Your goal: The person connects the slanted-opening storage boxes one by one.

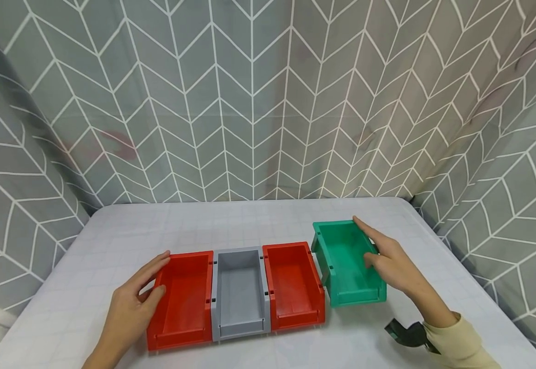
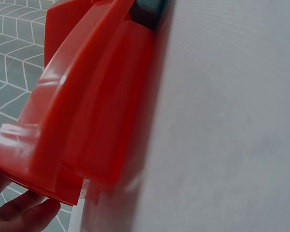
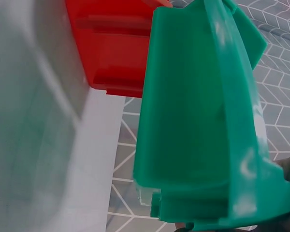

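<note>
Three open-front plastic bins stand side by side on the table: a left red bin [image 1: 185,297], a grey bin [image 1: 240,287] and a right red bin [image 1: 293,287]. My left hand [image 1: 131,302] rests along the outer side of the left red bin, thumb and fingers spread at its rim; its fingertips [image 2: 36,215] show at the bin's end in the left wrist view. On the right, a green bin [image 1: 348,261] is tilted, with a shadow beneath it. My right hand [image 1: 390,259] grips its right wall, thumb inside and fingers along the outer side.
The white table [image 1: 249,220] has a rounded far edge. Behind it and at both sides hangs a grey curtain [image 1: 249,102] with white chevron lines. A dark strap [image 1: 406,333] hangs by the right sleeve.
</note>
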`<state>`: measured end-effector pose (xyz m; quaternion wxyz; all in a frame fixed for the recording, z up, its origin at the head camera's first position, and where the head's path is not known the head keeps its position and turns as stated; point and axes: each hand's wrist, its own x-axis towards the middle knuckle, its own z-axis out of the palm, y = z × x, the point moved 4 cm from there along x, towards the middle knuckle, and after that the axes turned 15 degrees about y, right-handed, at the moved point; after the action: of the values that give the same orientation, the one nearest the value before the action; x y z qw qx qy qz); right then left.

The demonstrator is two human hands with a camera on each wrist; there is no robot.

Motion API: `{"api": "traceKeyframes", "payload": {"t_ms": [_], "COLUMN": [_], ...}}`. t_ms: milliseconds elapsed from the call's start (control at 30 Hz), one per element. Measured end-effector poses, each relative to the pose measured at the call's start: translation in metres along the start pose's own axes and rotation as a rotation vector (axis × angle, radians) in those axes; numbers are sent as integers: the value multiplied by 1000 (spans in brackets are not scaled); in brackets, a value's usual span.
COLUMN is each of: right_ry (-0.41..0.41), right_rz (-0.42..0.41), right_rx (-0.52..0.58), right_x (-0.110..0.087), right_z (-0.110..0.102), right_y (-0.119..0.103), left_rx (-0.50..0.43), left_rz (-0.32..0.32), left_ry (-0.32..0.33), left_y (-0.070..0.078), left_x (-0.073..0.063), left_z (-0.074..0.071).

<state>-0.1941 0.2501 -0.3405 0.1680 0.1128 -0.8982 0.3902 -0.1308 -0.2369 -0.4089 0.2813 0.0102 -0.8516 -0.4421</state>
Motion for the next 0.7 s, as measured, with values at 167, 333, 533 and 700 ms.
{"api": "traceKeyframes", "payload": {"t_ms": [167,333,533,700], "right_ry": [-12,-27,-48,-90], "right_rz": [0,5,-5,-45], "right_rx": [3,12,2,-49], "right_x": [0,-1,-2,-1], "right_z": [1,4,6,5], "right_y": [2,3,4,7], "left_rx": [-17,-7,-15,-44], "left_rz": [3,-4,-25,-33], "left_ry": [40,74,70,46], "left_y": [2,1,0,-1], "left_x": [-1,-1,-1,-1], "left_z": [-2,-4,-3,-2]}}
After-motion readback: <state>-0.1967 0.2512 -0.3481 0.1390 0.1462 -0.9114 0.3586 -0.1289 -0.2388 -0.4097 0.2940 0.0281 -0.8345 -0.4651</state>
